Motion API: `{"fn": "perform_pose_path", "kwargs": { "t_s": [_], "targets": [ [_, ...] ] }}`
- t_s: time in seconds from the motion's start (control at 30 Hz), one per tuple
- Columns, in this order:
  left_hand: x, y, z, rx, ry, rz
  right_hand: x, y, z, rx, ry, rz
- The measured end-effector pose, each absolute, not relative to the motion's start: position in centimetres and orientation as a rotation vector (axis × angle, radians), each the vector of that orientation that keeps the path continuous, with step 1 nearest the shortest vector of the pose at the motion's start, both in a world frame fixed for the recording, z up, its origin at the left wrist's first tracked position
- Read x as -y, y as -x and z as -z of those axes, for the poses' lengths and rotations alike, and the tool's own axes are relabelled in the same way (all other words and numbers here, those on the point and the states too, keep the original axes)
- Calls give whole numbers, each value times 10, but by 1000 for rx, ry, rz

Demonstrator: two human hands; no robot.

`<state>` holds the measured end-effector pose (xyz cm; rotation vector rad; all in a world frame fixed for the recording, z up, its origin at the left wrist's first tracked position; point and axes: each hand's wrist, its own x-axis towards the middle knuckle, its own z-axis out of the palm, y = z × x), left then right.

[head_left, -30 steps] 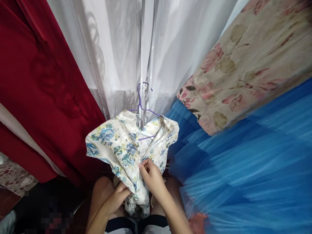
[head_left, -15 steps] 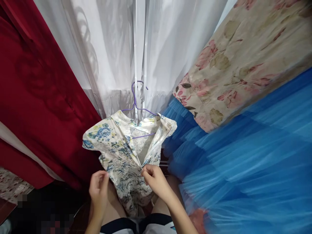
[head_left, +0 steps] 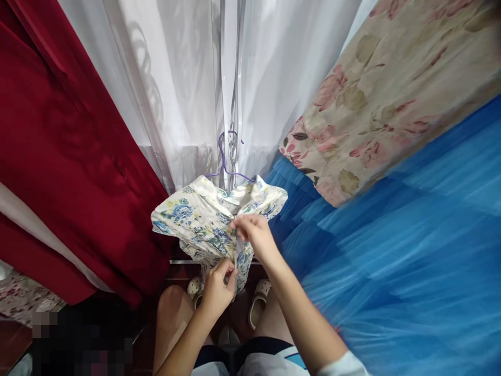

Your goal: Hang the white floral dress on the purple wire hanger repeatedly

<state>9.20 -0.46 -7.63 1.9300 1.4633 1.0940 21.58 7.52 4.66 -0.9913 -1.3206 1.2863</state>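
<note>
A white dress with blue and yellow flowers (head_left: pixel 180 211) hangs in front of me on a purple wire hanger (head_left: pixel 223 151). My right hand (head_left: pixel 252 232) is closed in a pinch at the zipper, just below the neckline; the pull itself is hidden by the fingers. Lower down, my left hand (head_left: pixel 221 284) pinches the fabric beside the zipper line. Between the two hands the zipper edges lie together, and a small gap shows at the neck. The lower part of the dress is partly hidden behind my left hand.
White curtain-like cloth (head_left: pixel 180 78) hangs behind. Red cloth (head_left: pixel 78 156) is on the left; a beige floral garment (head_left: pixel 352 125) and blue tulle (head_left: pixel 391 261) hang on the right. Cream clogs (head_left: pixel 258 303) stand on the floor below.
My right hand has moved up along the zipper, and the wide V-shaped opening has mostly closed. My left hand has moved right and now grips the dress below.
</note>
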Motion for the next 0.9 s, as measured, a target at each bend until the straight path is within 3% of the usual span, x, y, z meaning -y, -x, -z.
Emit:
{"fn": "perform_pose_path", "kwargs": {
  "t_s": [0.1,0.2,0.33,0.47,0.6,0.73,0.9],
  "targets": [
    [7,-86,74,-1477,-1997,-965,-101,-205,-93,1320,876,-1226],
    [7,-75,76,-1460,-2001,-939,-105,-194,-106,1316,834,-1176],
    [-9,-58,48,-1410,-1907,-1208,-91,-190,-88,1346,825,-1167],
    [-44,-50,-27,-1324,-1961,-1628,-80,-196,-79,1442,836,-1084],
    [-74,-54,-83,-1230,-2279,-1647,-82,-199,-81,1516,847,-993],
    [-81,-61,-99,-1283,-2310,-1788,-93,-194,-64,1507,916,-843],
    [-98,-18,-107,-1375,-1809,-2249,-91,-192,-29,1525,972,-886]
  ]
}}
